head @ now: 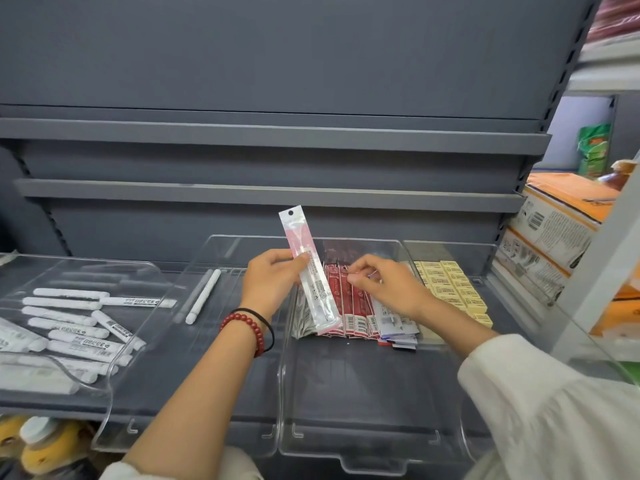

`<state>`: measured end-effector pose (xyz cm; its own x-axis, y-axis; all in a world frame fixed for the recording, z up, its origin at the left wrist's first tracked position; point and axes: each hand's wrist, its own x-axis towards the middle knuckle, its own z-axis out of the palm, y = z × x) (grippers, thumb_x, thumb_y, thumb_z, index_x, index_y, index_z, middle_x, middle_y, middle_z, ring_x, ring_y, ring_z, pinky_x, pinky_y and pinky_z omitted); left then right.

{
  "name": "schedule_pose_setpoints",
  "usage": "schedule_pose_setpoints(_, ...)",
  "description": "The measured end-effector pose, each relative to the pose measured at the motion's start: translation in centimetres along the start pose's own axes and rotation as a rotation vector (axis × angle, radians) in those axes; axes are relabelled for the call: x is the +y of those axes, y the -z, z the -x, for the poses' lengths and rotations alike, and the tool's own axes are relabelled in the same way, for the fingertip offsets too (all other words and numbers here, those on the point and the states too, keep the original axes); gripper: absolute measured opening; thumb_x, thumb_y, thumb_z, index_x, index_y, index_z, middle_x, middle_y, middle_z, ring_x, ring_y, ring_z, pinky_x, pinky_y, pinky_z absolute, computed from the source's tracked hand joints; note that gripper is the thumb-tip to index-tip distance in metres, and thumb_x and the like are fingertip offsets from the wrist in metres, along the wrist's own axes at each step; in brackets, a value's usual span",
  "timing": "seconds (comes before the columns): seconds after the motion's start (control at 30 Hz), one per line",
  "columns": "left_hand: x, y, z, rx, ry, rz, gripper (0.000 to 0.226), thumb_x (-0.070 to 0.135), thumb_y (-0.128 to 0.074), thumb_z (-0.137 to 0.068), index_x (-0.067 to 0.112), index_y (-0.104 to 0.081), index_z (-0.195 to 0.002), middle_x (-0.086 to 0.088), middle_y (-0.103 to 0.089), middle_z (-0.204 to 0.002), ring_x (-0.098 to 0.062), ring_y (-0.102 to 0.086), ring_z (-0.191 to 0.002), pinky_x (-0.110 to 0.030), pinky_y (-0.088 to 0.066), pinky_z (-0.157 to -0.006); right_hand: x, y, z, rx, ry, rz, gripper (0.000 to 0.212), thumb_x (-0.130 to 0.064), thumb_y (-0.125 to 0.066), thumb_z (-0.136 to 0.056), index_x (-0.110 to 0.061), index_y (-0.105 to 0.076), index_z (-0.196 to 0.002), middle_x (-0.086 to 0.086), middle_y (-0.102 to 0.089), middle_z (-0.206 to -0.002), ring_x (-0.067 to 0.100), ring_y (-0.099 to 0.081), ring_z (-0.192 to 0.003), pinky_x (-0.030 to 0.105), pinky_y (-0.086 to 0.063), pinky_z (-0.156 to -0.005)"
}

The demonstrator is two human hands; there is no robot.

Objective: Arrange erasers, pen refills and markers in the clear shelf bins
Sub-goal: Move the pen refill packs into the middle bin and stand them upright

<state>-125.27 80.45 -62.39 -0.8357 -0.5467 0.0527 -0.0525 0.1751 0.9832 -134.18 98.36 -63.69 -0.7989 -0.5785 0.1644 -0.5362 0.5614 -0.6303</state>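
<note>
Left hand (270, 282) grips a refill pack (298, 230), right hand (388, 285) pinches red refills (349, 306) in clear bin (346, 393).

The left hand (273, 278) holds a pink-edged refill packet (309, 268) upright over the middle clear bin (363, 459). The right hand (381, 285) fingers the red refill packets (349, 306) there.

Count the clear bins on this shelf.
4, side by side: leftmost bin holds markers, second bin two pens, third bin refills, rightmost bin erasers. Others may sit off-frame.

place: a shop, I'd say | grey metal shelving (277, 135) | barcoded refill packs (349, 303) in clear bins (374, 462) | stacked cartons (554, 233) on my right
</note>
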Motion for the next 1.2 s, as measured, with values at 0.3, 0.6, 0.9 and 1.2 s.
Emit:
schedule_pose_setpoints(0.3,-0.1,-1.9,0.1,-0.115,-0.154,-0.194,0.021,0.035,-0.07,-0.083,0.02,-0.067,-0.097,0.006,-0.073,-0.086,-0.01,-0.068,-0.082,-0.022,-0.051,-0.074,-2.1,1.0,2.1,-0.037,0.082,-0.211,0.026,-0.027,-0.07,-0.088,-0.025,-0.049,-0.104,-0.007,-0.075,-0.084,0.007,-0.067,-0.081,0.006,-0.042,-0.066)
schedule_pose_setpoints(0.6,0.5,-2.9,1.0,-0.081,-0.477,-0.991,0.024,0.043,-0.046,-0.096,0.033,-0.061,-0.112,0.013,-0.064,-0.115,-0.014,-0.054,-0.111,-0.038,-0.041,-0.094,0.5,1.9,1.7,0.081,0.073,0.001,0.016,-0.021,-0.061,-0.093,-0.035,-0.06,-0.101,-0.011,-0.071,-0.084,-0.002,-0.063,-0.084,0.021,-0.044,-0.078)
schedule_pose_setpoints(0.9,0.2,-1.9,0.7,-0.127,-0.488,-1.017,0.021,0.038,-0.046,-0.096,0.035,-0.06,-0.111,0.018,-0.064,-0.112,-0.011,-0.052,-0.113,-0.039,-0.034,-0.098,3.1,2.2,1.0,0.007,-0.005,0.469,0.024,-0.029,-0.048,-0.1,-0.046,-0.064,-0.105,-0.021,-0.062,-0.085,0.012,-0.054,-0.102,0.036,-0.03,-0.092)
schedule_pose_setpoints(1.2,0.2,-1.2,0.5,-0.094,-0.452,-0.993,0.022,0.039,-0.046,-0.096,0.035,-0.06,-0.113,0.019,-0.065,-0.112,-0.011,-0.053,-0.113,-0.039,-0.036,-0.096,2.6,2.3,0.9,-0.053,0.013,0.973,0.025,-0.031,-0.049,-0.099,-0.042,-0.062,-0.118,-0.009,-0.062,-0.117,0.017,-0.046,-0.114,0.04,-0.024,-0.093)
